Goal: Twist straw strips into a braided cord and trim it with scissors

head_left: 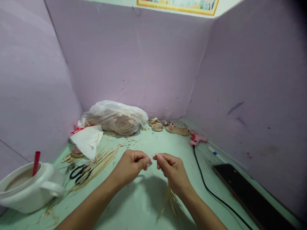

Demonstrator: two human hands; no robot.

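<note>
In the head view, at lower centre, the left hand [134, 163] pinches a small shiny piece [150, 164] (too tiny to identify) between pressed fingertips; just beside it, the right hand [172, 169], fingers closed, pinches pale straw strands [171, 199] hanging toward the bottom edge.

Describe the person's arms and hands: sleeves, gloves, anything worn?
Left hand and right hand: both ungloved. Both forearms are bare as far as the view shows, with no sleeves, watch or bracelet visible.
</note>
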